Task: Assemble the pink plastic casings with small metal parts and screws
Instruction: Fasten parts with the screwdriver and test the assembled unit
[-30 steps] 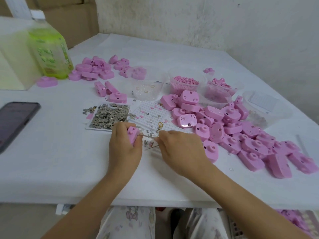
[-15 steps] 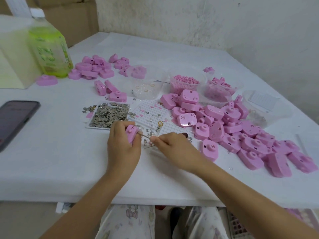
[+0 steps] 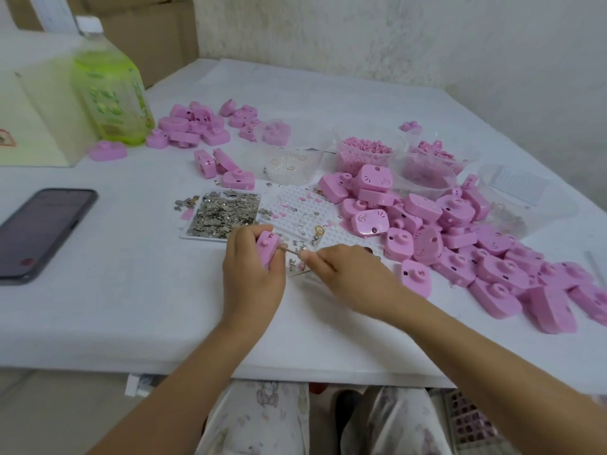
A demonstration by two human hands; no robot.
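Note:
My left hand (image 3: 251, 274) grips a pink casing (image 3: 266, 248) just above the table's middle. My right hand (image 3: 348, 274) pinches a thin metal tool (image 3: 292, 251) whose tip touches the casing's right side. A flat tray of small silvery metal parts (image 3: 223, 216) lies just behind my left hand. Beside it lies a white studded board (image 3: 297, 215) with a few small parts on it. A big heap of pink casings (image 3: 476, 251) spreads to the right. A smaller group of pink casings (image 3: 197, 126) sits at the back left.
A dark phone (image 3: 39, 231) lies at the left. A green bottle (image 3: 111, 90) and a pale box (image 3: 29, 116) stand at the back left. Clear tubs (image 3: 364, 149) of pink bits stand behind the heap. The table's front edge (image 3: 295, 372) is near my lap.
My right hand has drawn slightly back toward me and to the right, still holding the tool at the casing. My left hand stays in place with the casing.

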